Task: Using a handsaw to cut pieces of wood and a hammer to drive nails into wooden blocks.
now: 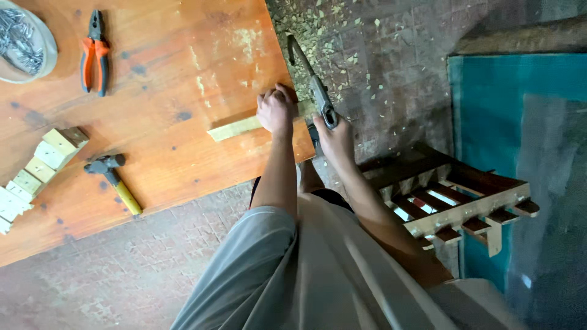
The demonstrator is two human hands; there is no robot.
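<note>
From my head camera, I am pressing my left hand, fingers curled tight, on a pale wooden strip lying at the table edge. My right hand is gripping a handsaw just beside it (blade running away over the chip-strewn floor). Pliers, a hammer and wood blocks are sitting well apart.

No packages, labels, signs, screens
</note>
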